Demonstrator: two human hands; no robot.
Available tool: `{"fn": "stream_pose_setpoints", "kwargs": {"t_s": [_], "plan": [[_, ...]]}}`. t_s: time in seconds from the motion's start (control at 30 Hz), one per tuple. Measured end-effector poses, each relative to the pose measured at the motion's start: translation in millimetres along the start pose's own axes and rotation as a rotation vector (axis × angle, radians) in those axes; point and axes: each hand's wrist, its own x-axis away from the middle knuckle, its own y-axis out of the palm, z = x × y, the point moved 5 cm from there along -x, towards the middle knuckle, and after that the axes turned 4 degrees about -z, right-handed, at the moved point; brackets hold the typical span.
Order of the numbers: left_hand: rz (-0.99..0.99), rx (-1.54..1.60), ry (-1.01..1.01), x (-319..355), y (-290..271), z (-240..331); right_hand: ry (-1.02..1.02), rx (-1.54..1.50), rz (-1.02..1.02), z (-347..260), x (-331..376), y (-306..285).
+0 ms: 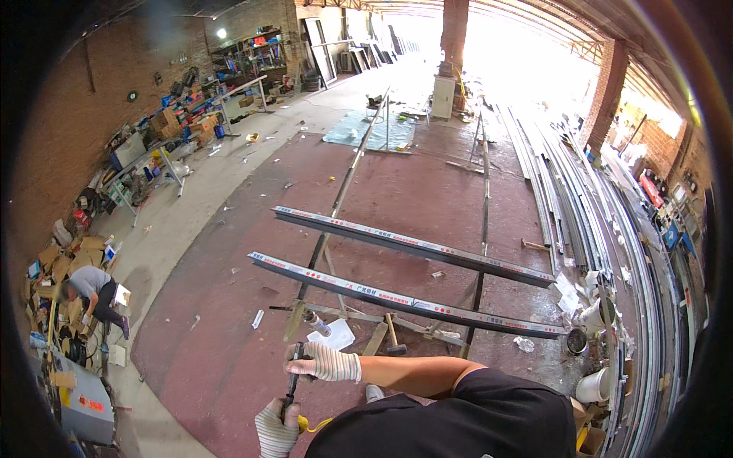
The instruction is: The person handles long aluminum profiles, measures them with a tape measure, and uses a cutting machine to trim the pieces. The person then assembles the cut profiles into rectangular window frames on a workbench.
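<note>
My left hand (276,432), in a striped knit glove, is closed round the lower end of a slim black tool (291,388); its exact kind is too small to tell. My right hand (330,362), gloved alike, grips the upper end of the same tool. A yellow strap-like thing (314,424) shows beside my left hand. Ahead of my hands, two long dark metal profiles (412,306) with printed film strips on top lie across the rails (359,153) of a metal stand, apart from my hands.
A hammer (394,336), a white tray (336,336) and a spray can (318,324) are near the stand. Long metal profiles (565,183) are stacked on the right, by white buckets (592,386). Another person (95,290) bends over clutter at the left wall.
</note>
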Motion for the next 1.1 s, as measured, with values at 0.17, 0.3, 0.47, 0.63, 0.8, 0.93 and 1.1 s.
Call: {"fn": "stream_pose_setpoints", "kwargs": {"t_s": [0.17,0.3,0.47,0.63,0.8,0.93,1.1], "plan": [[0.042,-0.037,-0.106,73.9,-45.6,2.2,-0.020,-0.074,-0.156,-1.1,-8.5,95.2],[0.190,0.168,-0.004,138.3,-81.1,1.5,-0.032,-0.171,-0.205,3.1,-12.8,177.1],[0.212,0.302,-0.185,222.8,-112.9,-33.5,0.040,-0.235,-0.318,19.5,-10.1,268.3],[0.233,0.442,-0.272,295.4,-134.8,-75.3,0.069,-0.271,-0.470,16.1,-5.6,346.5],[0.407,0.844,-0.311,356.7,-141.9,-106.8,-0.067,-0.138,-0.670,2.0,-5.5,412.4],[0.555,1.254,-0.316,396.3,-132.9,-110.8,0.203,-0.234,-0.740,28.3,-6.4,452.6],[0.815,1.364,-0.546,446.2,-107.1,-145.8,0.208,-0.076,-0.883,79.1,-8.4,516.5]]}}
